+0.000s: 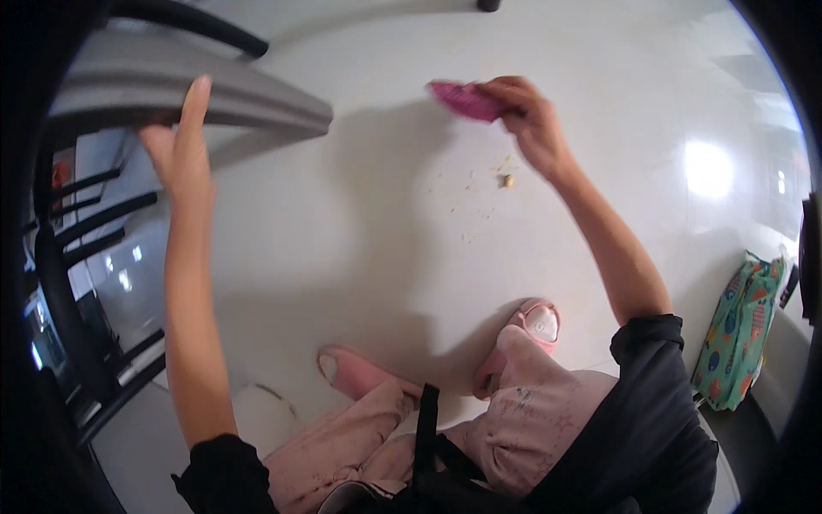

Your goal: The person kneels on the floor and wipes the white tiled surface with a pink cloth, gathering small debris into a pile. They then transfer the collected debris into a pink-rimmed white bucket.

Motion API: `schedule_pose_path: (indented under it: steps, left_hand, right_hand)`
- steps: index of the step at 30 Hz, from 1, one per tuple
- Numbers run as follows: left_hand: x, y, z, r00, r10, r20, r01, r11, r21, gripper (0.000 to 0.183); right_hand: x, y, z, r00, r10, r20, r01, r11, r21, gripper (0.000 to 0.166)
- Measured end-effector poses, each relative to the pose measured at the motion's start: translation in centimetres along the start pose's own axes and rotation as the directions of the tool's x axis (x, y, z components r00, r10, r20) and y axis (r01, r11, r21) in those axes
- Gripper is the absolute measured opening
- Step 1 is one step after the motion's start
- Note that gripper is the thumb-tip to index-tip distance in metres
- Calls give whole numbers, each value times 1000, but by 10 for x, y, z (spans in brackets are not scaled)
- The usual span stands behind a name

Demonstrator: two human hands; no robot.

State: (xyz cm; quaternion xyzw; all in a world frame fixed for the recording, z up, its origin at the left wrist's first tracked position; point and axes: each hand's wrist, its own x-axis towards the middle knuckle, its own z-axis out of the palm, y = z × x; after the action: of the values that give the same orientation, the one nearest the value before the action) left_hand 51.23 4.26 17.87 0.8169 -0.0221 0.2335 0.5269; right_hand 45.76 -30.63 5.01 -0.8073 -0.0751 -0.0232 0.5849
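Observation:
My left hand (pixel 183 138) grips the edge of a grey furniture top (pixel 257 96), a tabletop or a seat, at the upper left. One finger lies along its face; the others are mostly hidden. Held out over the floor, my right hand (pixel 530 109) pinches a bunched magenta piece (pixel 465 101) that looks like cloth. Pale yellow crumbs (pixel 472 186) are scattered on the glossy white floor (pixel 366 257) below it. Among them sits a larger yellow-brown crumb (pixel 507 181).
Black furniture legs and bars (pixel 106 218) crowd the left side. At the right stands a green bag with a fish print (pixel 742 331). My feet wear pink slippers (pixel 366 372) on the floor. A dark leg end (pixel 488 5) shows at the top.

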Motion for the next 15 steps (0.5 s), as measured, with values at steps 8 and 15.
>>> schedule_pose_path:
  steps: [8, 15]
  left_hand:
    - [-3, 1, 1, 997, -63, 33, 64, 997, -49, 65]
    - [-4, 5, 2, 1000, -28, 4, 28, 997, -75, 57]
  right_hand:
    - [-39, 136, -249, 651, 257, -714, -531, 826, -186, 52]
    - [-80, 135, -146, 811, -91, -578, -354, 710, -609, 55]
